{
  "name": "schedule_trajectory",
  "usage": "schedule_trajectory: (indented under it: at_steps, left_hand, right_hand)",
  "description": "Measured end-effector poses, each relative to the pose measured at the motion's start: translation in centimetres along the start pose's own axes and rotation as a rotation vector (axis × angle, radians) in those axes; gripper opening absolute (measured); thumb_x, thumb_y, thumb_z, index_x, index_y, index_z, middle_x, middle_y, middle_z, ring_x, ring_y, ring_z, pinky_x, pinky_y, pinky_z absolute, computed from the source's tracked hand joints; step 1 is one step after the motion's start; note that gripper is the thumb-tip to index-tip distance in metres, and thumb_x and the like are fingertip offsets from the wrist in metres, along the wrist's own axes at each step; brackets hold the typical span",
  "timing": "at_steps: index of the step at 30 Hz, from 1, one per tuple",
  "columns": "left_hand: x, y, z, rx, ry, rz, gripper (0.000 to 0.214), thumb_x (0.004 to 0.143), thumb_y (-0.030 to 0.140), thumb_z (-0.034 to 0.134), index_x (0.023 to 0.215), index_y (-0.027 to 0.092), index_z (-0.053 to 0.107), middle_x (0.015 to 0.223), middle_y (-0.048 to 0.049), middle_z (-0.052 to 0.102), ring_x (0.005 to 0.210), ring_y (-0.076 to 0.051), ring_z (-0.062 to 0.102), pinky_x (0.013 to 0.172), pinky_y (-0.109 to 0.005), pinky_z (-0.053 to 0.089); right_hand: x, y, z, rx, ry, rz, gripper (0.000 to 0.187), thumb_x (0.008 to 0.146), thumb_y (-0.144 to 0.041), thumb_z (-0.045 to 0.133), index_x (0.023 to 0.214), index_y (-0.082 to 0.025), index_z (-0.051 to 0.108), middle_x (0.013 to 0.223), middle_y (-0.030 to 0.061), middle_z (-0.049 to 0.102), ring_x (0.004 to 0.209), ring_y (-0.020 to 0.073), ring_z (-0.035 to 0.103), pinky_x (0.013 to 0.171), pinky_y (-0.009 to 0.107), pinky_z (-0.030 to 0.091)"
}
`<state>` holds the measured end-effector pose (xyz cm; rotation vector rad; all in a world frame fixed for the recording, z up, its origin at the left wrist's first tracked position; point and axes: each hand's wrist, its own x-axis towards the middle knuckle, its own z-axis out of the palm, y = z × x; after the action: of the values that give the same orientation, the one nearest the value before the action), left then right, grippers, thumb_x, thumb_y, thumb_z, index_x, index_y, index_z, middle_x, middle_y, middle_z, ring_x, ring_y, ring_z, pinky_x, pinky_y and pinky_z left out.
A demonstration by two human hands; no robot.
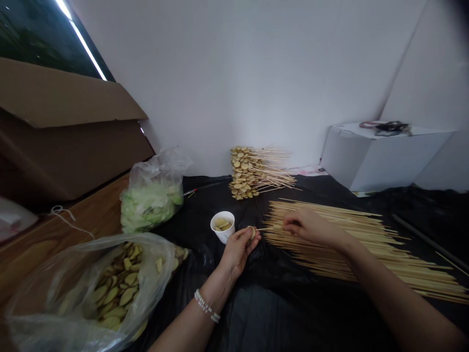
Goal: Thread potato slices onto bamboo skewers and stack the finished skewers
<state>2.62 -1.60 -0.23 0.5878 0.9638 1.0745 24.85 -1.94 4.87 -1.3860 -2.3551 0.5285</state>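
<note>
1. Loose sticks [362,230] spread across the right of the frame, partly under the right forearm;
2. Right hand [298,225], right of centre; forearm slanting in from the lower right corner, fingers pinched closed on one stick [269,229];
3. Left hand [240,247], below centre; forearm rising from the bottom edge, fingers closed around a slice [252,233] at the stick's left end.

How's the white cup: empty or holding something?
Not empty: pale slices show inside the white cup, below its rim.
</note>
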Motion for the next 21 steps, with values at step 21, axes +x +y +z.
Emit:
schedule_trajectory:
  at_steps: [21]
  left_hand:
    - [0.1, -0.5, -0.1, 0.038, 0.030, 0.054, 0.009, 0.075, 0.014, 0.069, 0.080, 0.006, 0.069, 0.077, -0.0113, 0.069, 0.070, -0.013, 0.067, 0.070, -0.020, 0.056]
  right_hand:
    - [-0.2, -1.6, 0.8, -0.211, 0.100, 0.016, 0.020, 0.083, -0.012, 0.044, 0.065, -0.017, 0.052, 0.066, 0.0031, 0.058, 0.060, 0.0114, 0.045, 0.057, 0.026, 0.023]
